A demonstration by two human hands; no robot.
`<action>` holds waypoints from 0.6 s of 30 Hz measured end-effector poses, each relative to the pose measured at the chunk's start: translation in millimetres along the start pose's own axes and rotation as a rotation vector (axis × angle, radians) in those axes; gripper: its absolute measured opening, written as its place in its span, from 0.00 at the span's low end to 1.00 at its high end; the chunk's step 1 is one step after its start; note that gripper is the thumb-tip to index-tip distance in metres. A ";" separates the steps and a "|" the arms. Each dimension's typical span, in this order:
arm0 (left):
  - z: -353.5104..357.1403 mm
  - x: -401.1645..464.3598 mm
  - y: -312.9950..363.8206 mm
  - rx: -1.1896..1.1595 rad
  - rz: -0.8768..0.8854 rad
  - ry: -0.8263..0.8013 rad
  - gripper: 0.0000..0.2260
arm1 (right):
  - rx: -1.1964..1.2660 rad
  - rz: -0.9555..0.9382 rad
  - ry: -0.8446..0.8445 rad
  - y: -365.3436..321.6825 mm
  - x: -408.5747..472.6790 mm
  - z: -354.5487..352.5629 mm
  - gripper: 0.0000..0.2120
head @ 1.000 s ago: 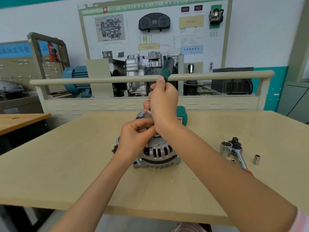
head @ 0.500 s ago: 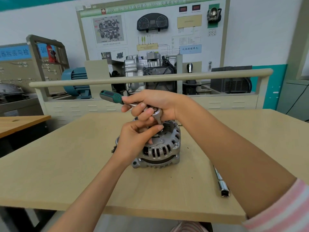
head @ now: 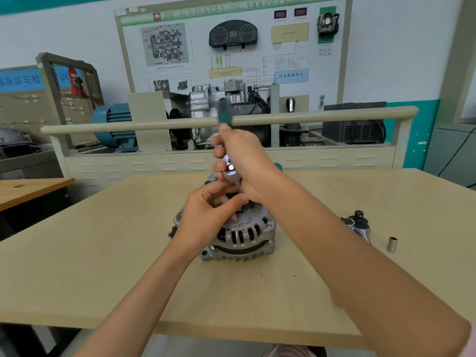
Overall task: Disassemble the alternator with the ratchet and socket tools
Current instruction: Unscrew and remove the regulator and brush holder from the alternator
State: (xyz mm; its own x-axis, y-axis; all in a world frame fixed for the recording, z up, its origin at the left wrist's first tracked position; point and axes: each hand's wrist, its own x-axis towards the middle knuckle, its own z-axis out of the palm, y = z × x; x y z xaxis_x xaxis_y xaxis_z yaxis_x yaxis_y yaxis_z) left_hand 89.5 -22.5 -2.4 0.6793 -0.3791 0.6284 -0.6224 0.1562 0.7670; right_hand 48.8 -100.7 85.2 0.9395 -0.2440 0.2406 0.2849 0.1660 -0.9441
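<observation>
A workshop classroom: on the far wall hangs a training board (head: 231, 45) with wiring diagrams and a car instrument cluster, and below it, behind a long beige rail (head: 322, 117), stands a cutaway gearbox (head: 221, 104) with a blue electric motor (head: 113, 124) to its left. In front lies a light wooden table (head: 103, 253). The alternator (head: 244, 235), a silver slotted housing, sits on the table near its middle, slightly toward the far side. The left hand (head: 206, 217) rests on top of the alternator, its fingers curled and pinching at something on the top that cannot be made out. The right hand (head: 244, 161) is wrapped around the ratchet (head: 229, 168), gripping it near the shiny head, which is just above the alternator's top; the green handle (head: 223, 112) sticks up and away past the knuckles, blurred, crossing in front of the rail. To the right on the table, well apart from the alternator, lies a second ratchet head with a black knob (head: 359, 222), partly hidden behind the right forearm, and just beyond it stands 1 small loose socket (head: 392, 244).
</observation>
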 end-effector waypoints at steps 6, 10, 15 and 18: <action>-2.9 -0.4 4.6 -0.048 -0.039 -0.029 0.07 | -0.282 0.295 -0.361 -15.0 7.8 3.2 0.15; -0.4 -0.7 5.4 -0.097 -0.027 0.007 0.07 | -0.280 0.202 -0.262 -9.3 2.2 7.7 0.15; 3.5 -6.8 9.2 -0.047 0.045 0.017 0.23 | -0.123 -0.377 0.397 16.1 -10.9 17.1 0.14; 3.4 -4.5 5.9 -0.030 0.063 0.010 0.20 | 0.025 -0.273 0.393 11.0 -8.2 10.6 0.13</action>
State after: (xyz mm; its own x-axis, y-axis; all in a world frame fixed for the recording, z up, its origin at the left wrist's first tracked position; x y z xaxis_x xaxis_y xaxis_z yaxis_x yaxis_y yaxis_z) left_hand 81.4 -23.0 -1.1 0.6427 -0.3590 0.6768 -0.6525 0.2065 0.7291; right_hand 46.3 -86.8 75.3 0.6878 -0.6239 0.3710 0.5203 0.0675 -0.8513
